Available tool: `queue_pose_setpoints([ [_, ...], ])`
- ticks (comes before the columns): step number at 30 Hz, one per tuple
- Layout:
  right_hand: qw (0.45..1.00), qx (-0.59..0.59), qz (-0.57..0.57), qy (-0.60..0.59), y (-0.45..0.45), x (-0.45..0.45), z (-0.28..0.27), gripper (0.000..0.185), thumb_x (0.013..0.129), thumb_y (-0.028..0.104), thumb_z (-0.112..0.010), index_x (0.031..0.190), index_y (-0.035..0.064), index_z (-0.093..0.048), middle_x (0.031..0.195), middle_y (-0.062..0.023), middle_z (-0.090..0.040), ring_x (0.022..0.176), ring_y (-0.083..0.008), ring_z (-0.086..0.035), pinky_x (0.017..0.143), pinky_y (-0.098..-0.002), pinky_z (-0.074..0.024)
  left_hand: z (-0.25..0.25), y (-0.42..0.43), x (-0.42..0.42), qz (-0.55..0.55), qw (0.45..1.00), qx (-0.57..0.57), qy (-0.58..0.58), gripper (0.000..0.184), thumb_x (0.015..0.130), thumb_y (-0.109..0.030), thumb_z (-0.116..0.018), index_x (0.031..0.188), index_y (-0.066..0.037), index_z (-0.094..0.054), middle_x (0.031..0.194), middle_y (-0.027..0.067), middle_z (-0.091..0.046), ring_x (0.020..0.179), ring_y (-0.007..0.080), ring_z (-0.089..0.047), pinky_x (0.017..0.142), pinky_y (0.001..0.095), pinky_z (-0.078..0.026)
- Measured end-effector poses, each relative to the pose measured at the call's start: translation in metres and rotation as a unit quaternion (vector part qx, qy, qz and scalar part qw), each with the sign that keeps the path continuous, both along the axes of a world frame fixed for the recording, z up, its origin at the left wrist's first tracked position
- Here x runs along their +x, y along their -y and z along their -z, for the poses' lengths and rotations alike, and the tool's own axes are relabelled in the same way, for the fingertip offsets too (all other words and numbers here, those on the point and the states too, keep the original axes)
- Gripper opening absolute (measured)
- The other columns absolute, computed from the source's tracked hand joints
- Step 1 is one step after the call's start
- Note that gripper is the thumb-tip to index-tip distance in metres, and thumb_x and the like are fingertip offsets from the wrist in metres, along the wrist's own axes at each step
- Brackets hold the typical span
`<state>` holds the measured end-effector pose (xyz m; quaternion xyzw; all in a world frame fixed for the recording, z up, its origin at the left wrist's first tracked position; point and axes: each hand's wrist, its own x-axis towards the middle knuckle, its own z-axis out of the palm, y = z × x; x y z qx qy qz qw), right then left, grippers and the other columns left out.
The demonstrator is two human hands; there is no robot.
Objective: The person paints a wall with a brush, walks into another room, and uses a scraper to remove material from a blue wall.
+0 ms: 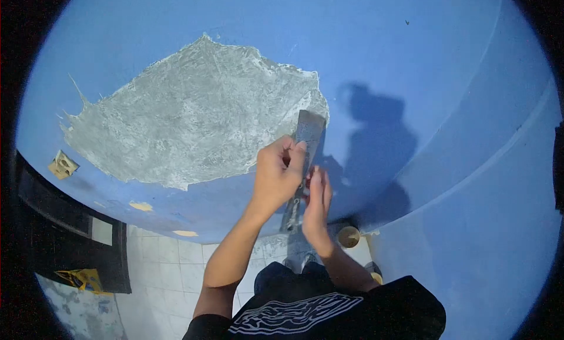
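A scraper (311,126) with a flat, worn metal blade stands blade-up in front of the wall, near the right end of a bare grey patch (194,117). My left hand (275,171) pinches it at the lower part of the blade. Beside the dark handle, my right hand (317,206) has its fingers stretched upward and not wrapped round it; whether the palm touches the handle I cannot tell. Pale, ragged paint edges border the grey patch. Whether the blade touches the wall is unclear.
Blue painted wall (446,64) surrounds the patch, and a wall corner lies to the right. A small beige wall fitting (63,165) sits at left. Below are a white tiled floor (158,258), a round container (348,236) and dark furniture (64,228) with a yellow item.
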<state>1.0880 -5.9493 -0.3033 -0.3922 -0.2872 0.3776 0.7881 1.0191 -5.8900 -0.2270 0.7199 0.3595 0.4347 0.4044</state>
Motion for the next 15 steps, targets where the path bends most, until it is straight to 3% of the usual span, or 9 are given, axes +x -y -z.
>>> queue_pose_setpoints([
  [1,0.999,0.005,-0.033,0.020,0.016,-0.010,-0.006,0.034,0.102,0.036,-0.041,0.105,0.0037,-0.050,0.084,-0.0025,-0.051,0.065,-0.0077,-0.048,0.057,-0.0252,-0.0393,0.004,0.000,0.004,-0.044,0.996,0.079,-0.024,0.026,0.095,-0.014,-0.054,0.072,0.000,-0.051,0.055,0.0027,-0.054,0.047,0.0065,-0.050,0.043,0.0255,-0.040],
  [4,0.996,0.018,-0.048,0.074,0.023,-0.019,-0.014,0.035,0.103,0.035,-0.035,0.104,0.0032,-0.049,0.080,-0.0043,-0.052,0.056,-0.0095,-0.048,0.049,-0.0255,-0.0390,-0.002,0.004,0.015,-0.067,0.994,0.089,-0.010,0.028,0.095,-0.015,-0.054,0.072,0.000,-0.049,0.055,0.0021,-0.053,0.051,0.0048,-0.051,0.046,0.0245,-0.041],
  [6,0.984,-0.063,-0.139,-0.093,0.023,-0.015,-0.018,0.034,0.103,0.035,-0.034,0.097,0.0043,-0.048,0.066,-0.0043,-0.051,0.043,-0.0122,-0.043,0.040,-0.0257,-0.0349,-0.006,0.000,0.018,-0.063,0.995,0.075,-0.021,0.026,0.096,-0.016,-0.053,0.075,-0.001,-0.052,0.057,0.0028,-0.055,0.055,0.0063,-0.054,0.049,0.0240,-0.043],
  [7,0.990,-0.019,-0.129,-0.055,0.017,-0.014,-0.016,0.036,0.103,0.036,-0.034,0.088,0.0060,-0.047,0.052,-0.0040,-0.046,0.034,-0.0140,-0.037,0.034,-0.0261,-0.0306,-0.008,-0.002,0.021,-0.008,0.999,-0.001,0.046,0.025,0.096,-0.019,-0.052,0.079,-0.001,-0.053,0.059,0.0033,-0.055,0.054,0.0076,-0.054,0.049,0.0244,-0.043],
  [8,0.991,-0.014,-0.119,-0.056,0.017,-0.018,-0.015,0.036,0.103,0.036,-0.034,0.088,0.0060,-0.047,0.052,-0.0040,-0.046,0.034,-0.0140,-0.037,0.034,-0.0261,-0.0306,-0.010,-0.005,0.022,0.049,0.989,-0.077,0.113,0.025,0.097,-0.021,-0.052,0.082,-0.001,-0.054,0.061,0.0037,-0.055,0.054,0.0090,-0.053,0.049,0.0247,-0.043],
  [9,0.984,0.018,-0.140,-0.107,0.019,-0.023,-0.015,0.037,0.103,0.037,-0.034,0.086,0.0063,-0.047,0.050,-0.0040,-0.045,0.035,-0.0137,-0.037,0.035,-0.0262,-0.0306,-0.011,-0.006,0.020,0.058,0.990,-0.074,0.110,0.025,0.097,-0.021,-0.052,0.082,-0.001,-0.054,0.061,0.0037,-0.055,0.054,0.0090,-0.053,0.049,0.0247,-0.043],
  [11,0.974,0.051,-0.154,-0.158,0.022,-0.032,-0.013,0.039,0.103,0.038,-0.034,0.084,0.0066,-0.047,0.048,-0.0040,-0.044,0.035,-0.0134,-0.038,0.035,-0.0262,-0.0305,-0.012,-0.007,0.013,0.167,0.955,-0.209,0.130,0.026,0.098,-0.026,-0.049,0.090,-0.001,-0.053,0.063,0.0026,-0.051,0.050,0.0102,-0.048,0.046,0.0264,-0.042],
  [13,0.950,0.074,-0.176,-0.246,0.021,-0.038,-0.015,0.039,0.103,0.038,-0.034,0.082,0.0079,-0.046,0.047,-0.0044,-0.043,0.034,-0.0136,-0.037,0.035,-0.0260,-0.0303,-0.016,-0.010,0.012,0.188,0.942,-0.249,0.122,0.026,0.098,-0.027,-0.048,0.091,-0.002,-0.052,0.063,0.0014,-0.048,0.049,0.0098,-0.045,0.045,0.0267,-0.040],
  [15,0.953,0.070,-0.160,-0.249,0.013,-0.037,-0.021,0.038,0.103,0.038,-0.035,0.082,0.0084,-0.047,0.046,-0.0040,-0.042,0.034,-0.0138,-0.037,0.035,-0.0263,-0.0300,-0.023,-0.013,0.013,0.206,0.927,-0.294,0.112,0.026,0.098,-0.028,-0.047,0.092,-0.003,-0.051,0.063,0.0001,-0.045,0.048,0.0095,-0.041,0.044,0.0271,-0.038],
])
